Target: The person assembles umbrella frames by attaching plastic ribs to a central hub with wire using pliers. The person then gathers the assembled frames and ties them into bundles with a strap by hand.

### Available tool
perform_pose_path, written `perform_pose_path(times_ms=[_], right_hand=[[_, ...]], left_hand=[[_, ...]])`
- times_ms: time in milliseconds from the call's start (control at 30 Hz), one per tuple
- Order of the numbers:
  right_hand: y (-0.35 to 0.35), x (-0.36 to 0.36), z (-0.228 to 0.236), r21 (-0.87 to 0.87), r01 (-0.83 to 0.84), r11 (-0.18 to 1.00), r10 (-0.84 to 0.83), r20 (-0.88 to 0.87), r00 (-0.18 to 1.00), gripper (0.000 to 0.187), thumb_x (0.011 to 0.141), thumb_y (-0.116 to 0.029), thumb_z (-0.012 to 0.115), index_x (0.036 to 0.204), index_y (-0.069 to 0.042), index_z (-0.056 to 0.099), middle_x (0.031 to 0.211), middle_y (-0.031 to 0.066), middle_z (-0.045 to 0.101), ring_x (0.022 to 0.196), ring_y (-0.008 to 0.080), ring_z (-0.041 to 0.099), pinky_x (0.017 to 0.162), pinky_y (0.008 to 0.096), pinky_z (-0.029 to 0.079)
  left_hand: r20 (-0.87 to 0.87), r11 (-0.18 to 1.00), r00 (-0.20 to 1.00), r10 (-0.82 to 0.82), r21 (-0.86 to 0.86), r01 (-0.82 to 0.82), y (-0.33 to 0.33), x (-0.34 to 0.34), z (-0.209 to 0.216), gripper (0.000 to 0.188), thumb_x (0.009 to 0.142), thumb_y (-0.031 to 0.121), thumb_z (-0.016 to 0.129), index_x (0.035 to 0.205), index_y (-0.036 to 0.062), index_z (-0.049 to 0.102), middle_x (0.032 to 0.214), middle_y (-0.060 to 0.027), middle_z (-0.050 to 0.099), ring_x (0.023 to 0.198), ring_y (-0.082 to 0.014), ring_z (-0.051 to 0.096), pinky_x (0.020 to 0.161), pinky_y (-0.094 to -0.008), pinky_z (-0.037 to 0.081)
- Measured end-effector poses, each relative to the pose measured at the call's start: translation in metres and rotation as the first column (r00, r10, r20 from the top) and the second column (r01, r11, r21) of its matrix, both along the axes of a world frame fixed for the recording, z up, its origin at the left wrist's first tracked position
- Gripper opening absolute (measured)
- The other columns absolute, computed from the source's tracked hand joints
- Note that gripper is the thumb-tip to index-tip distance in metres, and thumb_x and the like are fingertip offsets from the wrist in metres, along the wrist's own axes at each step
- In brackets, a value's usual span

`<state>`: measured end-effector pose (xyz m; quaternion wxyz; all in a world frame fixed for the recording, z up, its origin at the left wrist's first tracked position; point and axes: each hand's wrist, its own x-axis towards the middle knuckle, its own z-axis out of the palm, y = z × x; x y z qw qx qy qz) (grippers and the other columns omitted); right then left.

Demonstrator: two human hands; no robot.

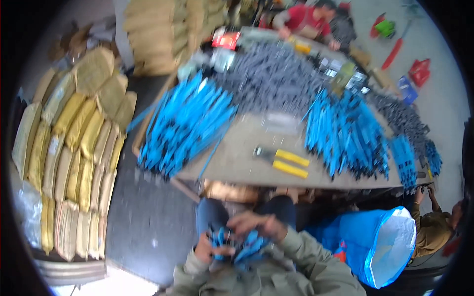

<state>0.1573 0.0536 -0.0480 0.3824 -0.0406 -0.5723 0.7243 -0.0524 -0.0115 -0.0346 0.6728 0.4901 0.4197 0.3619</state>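
Note:
My left hand (213, 249), low in front of my body, is closed around a bunch of narrow blue strips (217, 238) with dark ends. Just above and to the right of it is my right hand (254, 224), somewhat blurred, with its fingers stretched out over the bunch. More blue strips (252, 241) show beneath the right palm, in my lap. On the table (222, 158) ahead, a pair of pliers with yellow handles (291, 164) lies near the front edge. A large heap of blue strips (187, 126) is to its left, and another heap (343, 133) to its right.
Dark grey pieces (271, 74) are piled across the table's far part. A blue sack with a white lining (375, 241) stands at my right. Brown paper packages (74, 143) are stacked at the left. One person (308, 22) works across the table, another (437, 232) at far right.

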Motion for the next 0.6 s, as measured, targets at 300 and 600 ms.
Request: perform_pose_path(times_ms=[300,600], right_hand=[[-0.045,0.003,-0.016,-0.202,0.182,0.962,-0.132,0.240,0.962,0.057,0.074,-0.024,0.070,0.119,0.002,0.046,0.113,0.0167,0.050,0.101,0.0233,0.053,0.082,0.0333,0.043],[-0.050,-0.001,0.013,-0.089,0.293,0.952,-0.247,0.342,0.906,0.036,0.075,-0.014,0.068,0.105,0.002,0.056,0.094,0.0103,0.055,0.085,0.0149,0.054,0.075,0.0269,0.043]], left_hand=[[-0.045,0.993,0.996,0.080,0.087,-0.076,-0.018,0.008,-0.006,0.029,0.065,0.006,0.072,0.091,-0.0033,0.062,0.086,-0.0114,0.062,0.078,-0.0185,0.059,0.070,-0.0304,0.047],[0.112,0.953,0.990,0.091,0.278,-0.119,-0.023,0.020,-0.004,0.030,0.070,-0.004,0.069,0.098,-0.0014,0.061,0.087,-0.0094,0.061,0.077,-0.0173,0.059,0.068,-0.0271,0.046]])
